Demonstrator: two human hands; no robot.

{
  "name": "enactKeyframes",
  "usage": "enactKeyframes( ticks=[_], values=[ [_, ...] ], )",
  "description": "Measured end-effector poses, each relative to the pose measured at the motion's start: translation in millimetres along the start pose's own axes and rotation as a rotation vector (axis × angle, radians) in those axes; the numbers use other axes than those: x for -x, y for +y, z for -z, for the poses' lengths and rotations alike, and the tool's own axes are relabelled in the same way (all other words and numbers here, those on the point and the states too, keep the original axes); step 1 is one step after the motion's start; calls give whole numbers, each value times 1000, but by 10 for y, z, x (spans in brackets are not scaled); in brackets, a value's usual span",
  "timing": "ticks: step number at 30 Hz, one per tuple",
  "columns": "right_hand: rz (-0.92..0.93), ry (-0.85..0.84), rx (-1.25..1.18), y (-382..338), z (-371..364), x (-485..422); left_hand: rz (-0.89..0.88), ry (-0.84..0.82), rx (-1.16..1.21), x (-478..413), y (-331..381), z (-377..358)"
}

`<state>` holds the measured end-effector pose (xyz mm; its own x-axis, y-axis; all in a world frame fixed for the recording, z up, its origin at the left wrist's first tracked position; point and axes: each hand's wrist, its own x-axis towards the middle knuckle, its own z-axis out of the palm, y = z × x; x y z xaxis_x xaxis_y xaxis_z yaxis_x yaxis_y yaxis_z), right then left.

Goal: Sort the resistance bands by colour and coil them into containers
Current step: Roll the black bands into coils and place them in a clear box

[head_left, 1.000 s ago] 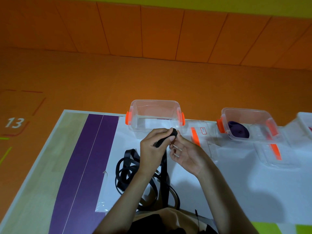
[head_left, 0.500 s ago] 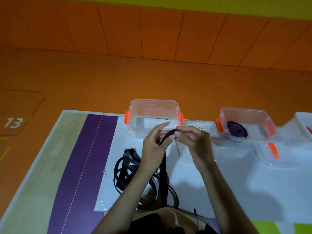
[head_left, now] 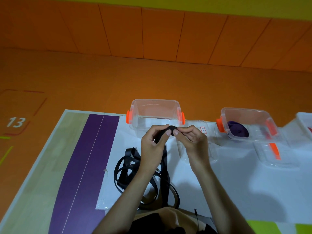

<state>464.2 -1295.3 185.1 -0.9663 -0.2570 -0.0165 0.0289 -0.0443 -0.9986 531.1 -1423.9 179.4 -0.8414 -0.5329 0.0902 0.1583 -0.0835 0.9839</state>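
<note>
Two hands meet at frame centre. The left hand (head_left: 152,146) and the right hand (head_left: 190,142) each pinch, between curled fingers and thumb, the small rolled end of a flat black band (head_left: 172,128). Its glossy loose loops trail to lower centre on the white sheet (head_left: 236,183). Three clear rectangular plastic boxes stand behind: the centre box (head_left: 152,110), the right box (head_left: 244,115) holding one coiled purple band (head_left: 238,131), and a third box (head_left: 305,120) cut off by the edge.

Third clear container (head_left: 305,123) at far right cut off by the picture's edge, its red contents too little shown to tell, label (head_left: 203,130) on the clear lid (head_left: 212,150) too small to read, black band (head_left: 164,156) partly hidden behind the left hand (head_left: 152,147), lid partly under the right hand (head_left: 192,141), forearms cut off at the near edge
</note>
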Motion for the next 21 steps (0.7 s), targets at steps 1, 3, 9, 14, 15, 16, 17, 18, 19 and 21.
enactKeyframes(
  ticks=[1,3,9,14,15,16,17,18,19,21],
  values=[
    [-6,-7,-5,2,8,-2,6,4,6,4,0,-5],
    [-11,-19,-7,9,18,-4,26,41,34,13,3,-12],
    [-54,-99,-126,70,-36,60,-22,84,-20,-5,-14,-53],
    [-93,-67,-125,103,8,65,-4,47,16,8,-18,-58],
    [-95,-55,-122,99,15,64,9,49,30,7,-19,-47],
    [-92,-39,-124,86,16,64,21,50,43,4,-18,-37],
    [-87,-16,-127,64,11,58,30,47,55,-1,-15,-28],
    [-80,12,-132,39,1,53,32,36,65,-8,-9,-21],
    [-71,42,-144,15,-10,46,29,18,69,-16,-3,-17],
    [-59,79,-177,-25,-25,21,22,-24,54,-38,6,-14]
  ],
)
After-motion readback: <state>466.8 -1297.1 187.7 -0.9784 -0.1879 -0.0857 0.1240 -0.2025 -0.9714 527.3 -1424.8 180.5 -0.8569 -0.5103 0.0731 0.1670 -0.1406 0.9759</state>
